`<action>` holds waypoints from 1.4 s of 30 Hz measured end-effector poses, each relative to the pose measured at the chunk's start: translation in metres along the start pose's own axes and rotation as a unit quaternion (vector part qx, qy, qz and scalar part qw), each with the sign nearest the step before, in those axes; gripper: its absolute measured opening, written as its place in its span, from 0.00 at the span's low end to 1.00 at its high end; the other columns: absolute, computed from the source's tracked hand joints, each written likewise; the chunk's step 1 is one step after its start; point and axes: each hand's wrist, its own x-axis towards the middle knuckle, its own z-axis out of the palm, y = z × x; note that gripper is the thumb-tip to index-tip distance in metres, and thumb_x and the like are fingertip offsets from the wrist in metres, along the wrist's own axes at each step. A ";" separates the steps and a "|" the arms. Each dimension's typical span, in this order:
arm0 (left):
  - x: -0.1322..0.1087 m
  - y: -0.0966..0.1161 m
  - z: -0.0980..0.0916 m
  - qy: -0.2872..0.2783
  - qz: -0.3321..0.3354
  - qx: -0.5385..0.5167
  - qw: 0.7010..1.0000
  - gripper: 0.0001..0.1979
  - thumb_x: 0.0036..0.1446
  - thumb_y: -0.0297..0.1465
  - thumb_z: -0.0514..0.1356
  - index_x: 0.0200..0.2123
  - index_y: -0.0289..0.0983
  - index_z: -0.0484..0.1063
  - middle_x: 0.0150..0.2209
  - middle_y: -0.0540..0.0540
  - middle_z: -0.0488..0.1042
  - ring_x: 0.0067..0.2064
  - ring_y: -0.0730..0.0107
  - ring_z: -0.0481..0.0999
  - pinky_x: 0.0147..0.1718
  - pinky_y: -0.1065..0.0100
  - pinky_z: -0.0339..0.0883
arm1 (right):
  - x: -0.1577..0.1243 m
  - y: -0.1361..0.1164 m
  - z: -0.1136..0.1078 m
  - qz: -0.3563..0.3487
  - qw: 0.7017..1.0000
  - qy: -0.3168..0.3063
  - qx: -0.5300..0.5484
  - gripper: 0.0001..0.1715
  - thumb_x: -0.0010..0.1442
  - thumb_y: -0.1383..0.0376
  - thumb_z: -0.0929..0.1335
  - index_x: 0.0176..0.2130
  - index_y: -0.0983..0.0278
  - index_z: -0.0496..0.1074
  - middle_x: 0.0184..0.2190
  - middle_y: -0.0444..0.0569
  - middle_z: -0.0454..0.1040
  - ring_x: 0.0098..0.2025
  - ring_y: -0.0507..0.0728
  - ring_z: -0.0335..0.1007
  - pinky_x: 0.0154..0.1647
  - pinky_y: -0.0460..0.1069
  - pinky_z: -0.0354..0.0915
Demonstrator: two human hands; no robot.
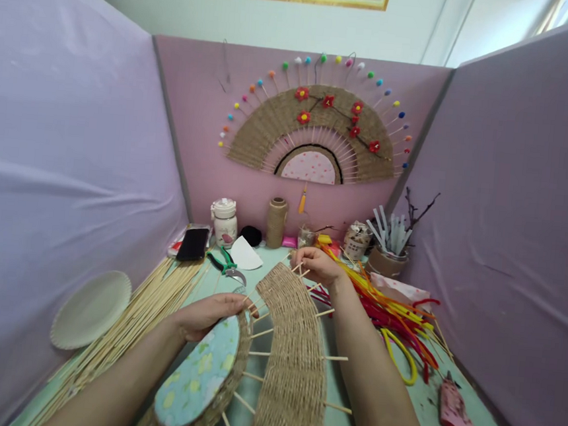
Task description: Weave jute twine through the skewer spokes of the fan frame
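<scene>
A half-made fan lies on the table: a blue flowered half-disc (199, 374) at its hub, wooden sticks fanning outward, and a woven jute band (293, 353) across the sticks. My left hand (208, 314) rests on the top edge of the half-disc, fingers curled over it near the inner stick ends. My right hand (316, 263) is at the far end of the jute band, its fingers pinched around the stick tips and twine there. What exactly it pinches is too small to make out.
A bundle of bamboo sticks (142, 313) and a paper plate (90, 309) lie at the left. Pliers (227, 265), a phone (193, 243), a jar (224, 221) and a twine spool (276, 221) stand behind. Coloured pipe cleaners (395, 309) and a pink glue gun (459, 420) lie at the right. A finished fan (315, 133) hangs on the back wall.
</scene>
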 end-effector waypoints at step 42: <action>0.020 -0.019 0.012 -0.080 -0.062 0.034 0.994 0.17 0.51 0.41 0.65 0.36 0.33 0.78 0.32 0.45 0.78 0.33 0.71 0.75 0.37 0.70 0.66 | 0.004 -0.003 -0.010 0.082 0.989 -0.024 -0.119 0.16 0.47 0.65 0.75 0.37 0.65 0.72 0.25 0.41 0.72 0.27 0.48 0.65 0.30 0.44 0.58</action>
